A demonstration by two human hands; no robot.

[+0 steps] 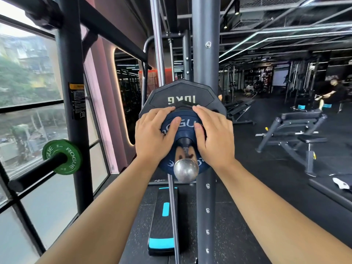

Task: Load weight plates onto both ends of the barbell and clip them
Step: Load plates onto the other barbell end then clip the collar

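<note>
You're looking down the barbell sleeve, chrome end pointing at you, w/ a small blue Rogue plate on it, in front of a bigger black 10 kg plate. Your left hand and right hand press flat on the blue plate's face either side of the sleeve, fingers curling over its top edge, thumbs in toward the centre. Left of you a green Rogue plate sits on a black storage peg by the rack upright; a black-and-teal step platform lies on the floor below, benches off to the right.
</note>
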